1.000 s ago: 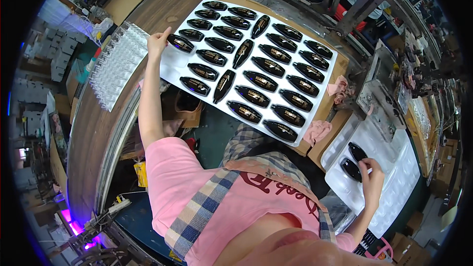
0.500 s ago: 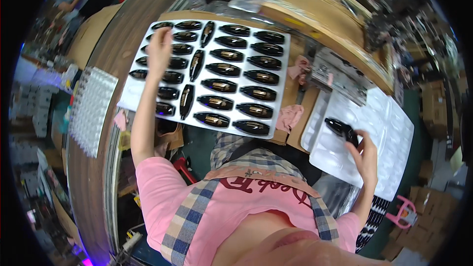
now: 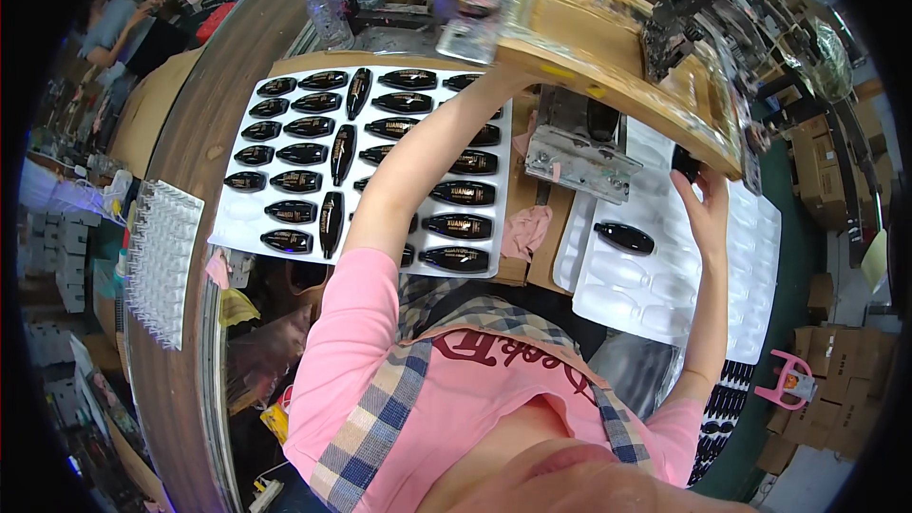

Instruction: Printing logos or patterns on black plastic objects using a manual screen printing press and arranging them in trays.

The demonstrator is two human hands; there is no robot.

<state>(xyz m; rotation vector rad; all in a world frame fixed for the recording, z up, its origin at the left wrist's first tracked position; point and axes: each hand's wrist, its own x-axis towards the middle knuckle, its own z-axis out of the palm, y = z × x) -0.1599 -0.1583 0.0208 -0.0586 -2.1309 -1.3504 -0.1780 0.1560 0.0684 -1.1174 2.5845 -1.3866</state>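
Observation:
My left hand (image 3: pixel 514 70) reaches up to the lower left of a wooden frame (image 3: pixel 608 76), its fingers hidden. Below the frame is a metal fixture (image 3: pixel 576 171) with a dark piece (image 3: pixel 602 119) in it. At the right, my right hand (image 3: pixel 705 192) grips a glossy black piece (image 3: pixel 686 157), partly hidden by the frame. Another black piece (image 3: pixel 623 237) lies on a white moulded tray (image 3: pixel 617 290) below. Under my left forearm, a white tray (image 3: pixel 235 226) holds several gold-printed black pieces (image 3: pixel 457 225).
A bristly white sheet (image 3: pixel 163 266) lies on a wooden ledge (image 3: pixel 180 138). A bottle (image 3: pixel 331 19) stands behind the left tray. Pink cloth (image 3: pixel 522 234) sits between trays. Another person (image 3: pixel 104 33) is at upper left. Cardboard boxes (image 3: pixel 822 389) and a pink stool (image 3: pixel 788 378) are at right.
My left hand has moved from the black pieces at left up to the wooden frame. My right hand has lifted a piece from the right tray and moved it up beside the fixture.

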